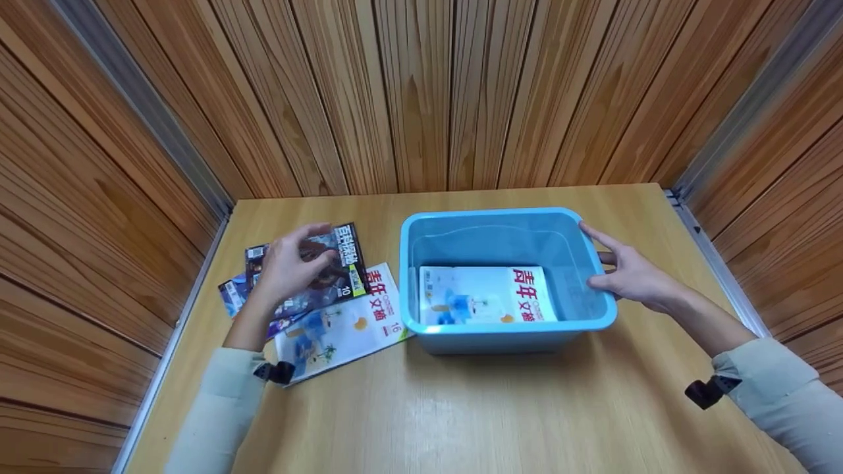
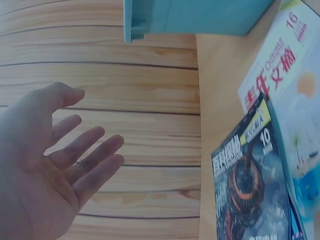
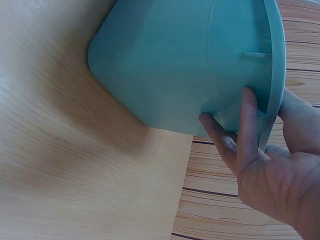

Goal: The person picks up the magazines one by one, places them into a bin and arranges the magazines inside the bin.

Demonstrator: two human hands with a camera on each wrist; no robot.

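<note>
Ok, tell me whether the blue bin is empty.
Not empty. The blue bin holds one magazine flat on its bottom; other magazines lie outside on the table.

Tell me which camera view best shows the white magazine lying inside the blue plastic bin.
The head view: it looks down into the blue plastic bin, showing the white magazine flat on the bottom. The left wrist view catches only a bin corner; the right wrist view shows just the bin's outer wall, held by the right hand.
</note>
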